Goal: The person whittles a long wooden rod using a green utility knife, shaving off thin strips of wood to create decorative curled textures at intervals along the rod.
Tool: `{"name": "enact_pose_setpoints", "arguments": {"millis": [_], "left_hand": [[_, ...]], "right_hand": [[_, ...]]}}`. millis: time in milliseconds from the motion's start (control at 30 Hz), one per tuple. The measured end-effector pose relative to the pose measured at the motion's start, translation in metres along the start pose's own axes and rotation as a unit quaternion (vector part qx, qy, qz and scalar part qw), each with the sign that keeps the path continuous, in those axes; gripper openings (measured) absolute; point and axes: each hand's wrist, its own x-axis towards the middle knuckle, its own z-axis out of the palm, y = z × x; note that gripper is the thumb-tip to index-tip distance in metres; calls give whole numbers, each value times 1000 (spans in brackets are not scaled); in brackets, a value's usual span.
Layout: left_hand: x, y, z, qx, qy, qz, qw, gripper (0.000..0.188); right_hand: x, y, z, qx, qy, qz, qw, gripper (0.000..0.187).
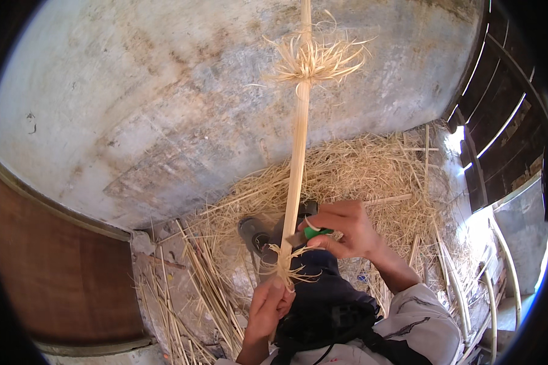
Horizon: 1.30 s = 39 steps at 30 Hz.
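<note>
Pale strip (296, 164) stretches before stained wall (182, 115). Your left hand (271, 306): fingers closed on strip, wall-far end, below curled shavings (288, 266). Your right hand (348, 230): fingers wrapped around green-handled knife (316, 232). Strip probably light, springy, splintery; hold below curls, clear of blade (296, 239).

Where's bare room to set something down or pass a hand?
A small, littered floor patch lies between the shoe and loose sticks. Passing a hand looks feasible left of the strip, before the wall. Crowded: the straw heap, and around the right hand and blade.
</note>
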Motion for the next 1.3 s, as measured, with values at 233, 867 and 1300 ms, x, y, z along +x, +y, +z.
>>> {"name": "enact_pose_setpoints", "arguments": {"millis": [233,867,1300], "left_hand": [[4,-7,0,34,18,24,999,42],[-10,-22,3,115,32,30,992,39],[-2,1,10,311,103,122,937,38]], "right_hand": [[-4,-14,5,-131,20,-37,990,30],[10,18,-2,-140,173,52,974,27],[-5,-7,3,-78,18,-30,996,28]]}}
